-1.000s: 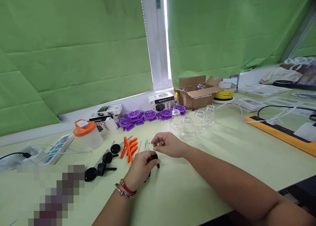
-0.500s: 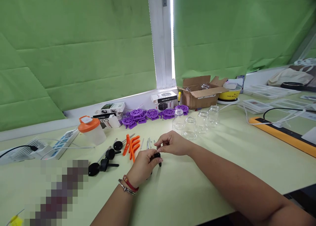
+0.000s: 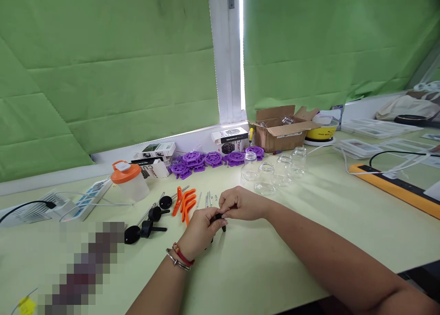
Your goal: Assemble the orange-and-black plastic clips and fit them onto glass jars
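Observation:
My left hand (image 3: 201, 228) is closed around a black plastic part (image 3: 224, 228), most of it hidden by the fingers. My right hand (image 3: 242, 202) pinches at the top of that part, its thumb and fingertips meeting my left fingers. Whatever lies in the pinch is too small or covered to make out. Just beyond my hands are thin metal rods (image 3: 207, 199) and tiny metal pieces (image 3: 216, 197). Orange curved handles (image 3: 187, 202) lie left of the rods. Further left sit several black round parts (image 3: 132, 234), some with stems and metal rods.
Purple wheel-like plastic parts (image 3: 213, 158) line the back, near printed boxes (image 3: 229, 135). Clear glass jars (image 3: 264, 179) stand right of them, before an open cardboard box (image 3: 280, 138). An orange-lidded cup (image 3: 129, 179) and power strip (image 3: 91, 198) are left; an orange-edged strip (image 3: 395, 184) is right.
My right hand has lowered slightly, bringing its fingertips onto the top of the black part. The left hand keeps its hold. The camera view has shifted a little.

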The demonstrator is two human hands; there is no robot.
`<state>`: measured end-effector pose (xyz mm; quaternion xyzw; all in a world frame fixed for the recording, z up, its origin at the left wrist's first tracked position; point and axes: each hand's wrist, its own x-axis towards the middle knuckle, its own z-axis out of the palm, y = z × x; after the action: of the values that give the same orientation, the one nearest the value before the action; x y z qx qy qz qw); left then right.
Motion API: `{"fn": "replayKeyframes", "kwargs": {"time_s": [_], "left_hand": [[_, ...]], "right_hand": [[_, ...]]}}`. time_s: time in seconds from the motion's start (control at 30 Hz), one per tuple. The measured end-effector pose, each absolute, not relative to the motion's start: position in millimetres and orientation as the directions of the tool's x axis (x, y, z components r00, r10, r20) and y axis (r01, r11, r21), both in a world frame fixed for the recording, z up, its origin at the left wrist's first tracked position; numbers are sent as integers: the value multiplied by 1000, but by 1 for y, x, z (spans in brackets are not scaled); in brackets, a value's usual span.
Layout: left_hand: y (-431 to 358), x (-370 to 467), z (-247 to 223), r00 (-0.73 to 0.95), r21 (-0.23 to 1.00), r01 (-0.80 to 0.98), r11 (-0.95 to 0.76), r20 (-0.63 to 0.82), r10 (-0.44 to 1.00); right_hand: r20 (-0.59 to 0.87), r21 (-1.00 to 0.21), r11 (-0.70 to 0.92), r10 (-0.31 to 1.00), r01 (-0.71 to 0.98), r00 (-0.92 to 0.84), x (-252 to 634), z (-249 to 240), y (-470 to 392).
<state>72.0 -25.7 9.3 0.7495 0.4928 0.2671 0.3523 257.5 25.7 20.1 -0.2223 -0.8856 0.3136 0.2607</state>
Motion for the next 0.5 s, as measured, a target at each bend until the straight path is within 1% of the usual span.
{"fn": "replayKeyframes", "kwargs": {"time_s": [0.1, 0.3, 0.4, 0.5], "left_hand": [[-26, 72, 9, 375, 797, 547, -258, 42, 926], [-26, 70, 5, 379, 814, 529, -241, 28, 925], [-24, 69, 3, 388, 789, 543, -288, 68, 919], [-22, 68, 1, 393, 729, 590, -348, 118, 912]], "right_hand": [[272, -684, 689, 547, 240, -792, 259, 19, 28], [276, -719, 671, 518, 184, -809, 260, 16, 32], [245, -742, 632, 567, 224, -787, 259, 13, 31], [202, -785, 555, 649, 275, -733, 255, 8, 29]]}}
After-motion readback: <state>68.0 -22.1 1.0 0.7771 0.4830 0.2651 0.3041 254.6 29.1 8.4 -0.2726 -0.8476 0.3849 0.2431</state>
